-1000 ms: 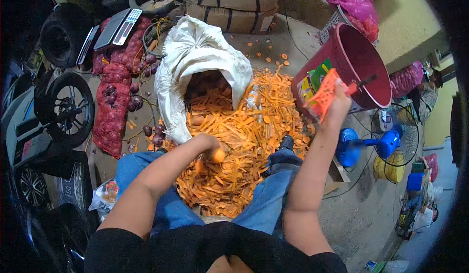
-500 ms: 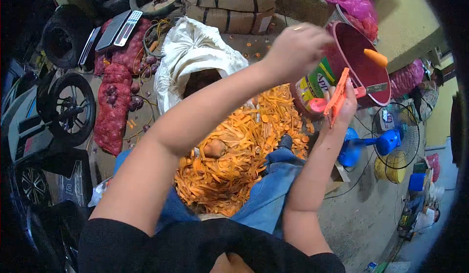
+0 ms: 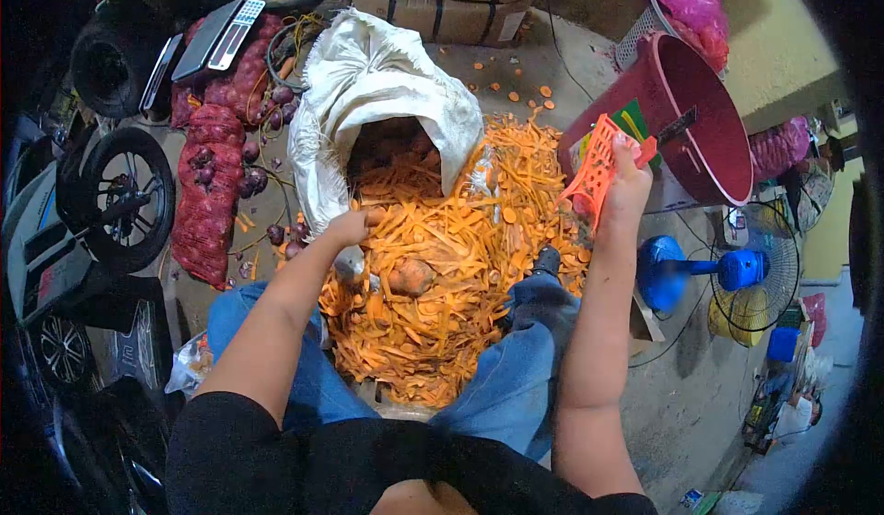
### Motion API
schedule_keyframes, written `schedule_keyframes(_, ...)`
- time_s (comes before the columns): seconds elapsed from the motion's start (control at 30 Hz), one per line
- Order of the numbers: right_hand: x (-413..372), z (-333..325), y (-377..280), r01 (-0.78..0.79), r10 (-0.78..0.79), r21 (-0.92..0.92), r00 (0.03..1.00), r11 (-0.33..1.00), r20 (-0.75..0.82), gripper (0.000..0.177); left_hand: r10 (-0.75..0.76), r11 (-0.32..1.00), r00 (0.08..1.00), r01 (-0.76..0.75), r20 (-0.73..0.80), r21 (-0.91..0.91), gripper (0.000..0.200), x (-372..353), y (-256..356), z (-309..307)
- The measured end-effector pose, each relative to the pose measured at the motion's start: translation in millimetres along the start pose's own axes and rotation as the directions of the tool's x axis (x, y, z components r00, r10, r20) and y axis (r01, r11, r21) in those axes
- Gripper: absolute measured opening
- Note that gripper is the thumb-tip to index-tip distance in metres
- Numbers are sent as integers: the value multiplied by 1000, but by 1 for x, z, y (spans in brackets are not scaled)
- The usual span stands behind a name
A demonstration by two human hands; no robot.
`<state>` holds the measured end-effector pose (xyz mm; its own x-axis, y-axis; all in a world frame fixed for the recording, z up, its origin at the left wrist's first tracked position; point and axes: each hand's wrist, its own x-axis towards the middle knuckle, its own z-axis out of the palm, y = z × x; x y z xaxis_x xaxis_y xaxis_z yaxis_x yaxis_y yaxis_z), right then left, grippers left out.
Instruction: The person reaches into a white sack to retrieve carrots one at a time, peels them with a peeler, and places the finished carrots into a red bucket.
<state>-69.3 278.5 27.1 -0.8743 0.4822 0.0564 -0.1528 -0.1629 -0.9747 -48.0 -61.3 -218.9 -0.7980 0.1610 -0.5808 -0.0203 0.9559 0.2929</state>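
My left hand (image 3: pixel 348 228) is low over the left edge of a heap of orange carrot peelings (image 3: pixel 442 331), its fingers stretched toward the peelings and nothing visible in them. A rounded, rough orange carrot piece (image 3: pixel 412 277) lies on the heap, close to that hand. In my right hand (image 3: pixel 626 188) is an orange-red plastic peeler (image 3: pixel 600 167) with a slotted body, the fingers closed around it. A dark blade (image 3: pixel 679 124) sticks out beyond that hand, before the tall maroon bucket (image 3: pixel 603 110). A white woven sack (image 3: pixel 387 96) lies with its mouth open onto the peelings.
Red net bags of onions (image 3: pixel 210 211) lie on the left, with a scale (image 3: pixel 221 40) on top. A motorbike wheel (image 3: pixel 129 197) stands beside them. At right are a blue fan (image 3: pixel 704 266) and yellow bucket (image 3: pixel 737 317). Carrot slices (image 3: pixel 543 92) dot the floor.
My left hand has swung from beside the bucket down to the peelings. A carrot piece that was in the air at the bucket's mouth is out of sight. The peeler has turned in my right hand.
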Motion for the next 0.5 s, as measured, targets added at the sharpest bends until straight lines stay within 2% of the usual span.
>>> schedule_keyframes(0.13, 0, 13, 13, -33, 37, -37, 995, 999, 91, 14, -51, 996, 999, 50, -14, -73, 28, 26, -3, -4)
schedule_keyframes(0.2, -6, 25, 17, 59, -39, -235, 995, 970, 88, 15, -15, 994, 954, -17, -300, -104, 27, 57, -12, 6)
schedule_keyframes(0.23, -7, 30, 19, 51, -31, -242, 996, 969, 86, 15, -16, 994, 957, -15, -289, -107, 27, 64, -7, 3)
schedule_keyframes(0.3, -7, 37, 24, 132, -104, -218, 985, 967, 135, 18, -43, 987, 935, -15, -352, -162, 28, 84, 3, -10)
schedule_keyframes(0.33, -7, 38, 26, 129, -101, -223, 986, 966, 134, 18, 111, 992, 980, -100, -162, 75, 32, 127, -6, 0)
schedule_keyframes(0.37, -7, 37, 27, 102, -69, -222, 986, 970, 149, 18, 218, 932, 974, -226, 61, 284, 36, 164, -14, 13)
schedule_keyframes(0.4, -8, 36, 28, 73, -36, -223, 986, 972, 163, 18, 206, 975, 956, -219, -208, -41, 41, 164, 1, 7)
schedule_keyframes(0.43, -10, 36, 27, 71, -34, -231, 987, 970, 160, 18, 97, 894, 891, -274, -444, -355, 47, 165, 17, 2)
schedule_keyframes(0.47, -12, 35, 25, 88, -37, -302, 985, 949, 169, 18, 103, 890, 892, -280, -440, -361, 47, 200, 12, 14)
schedule_keyframes(0.5, -12, 33, 25, 104, -39, -373, 983, 922, 177, 18, 120, 935, 866, -263, -485, -239, 50, 260, 1, 38)
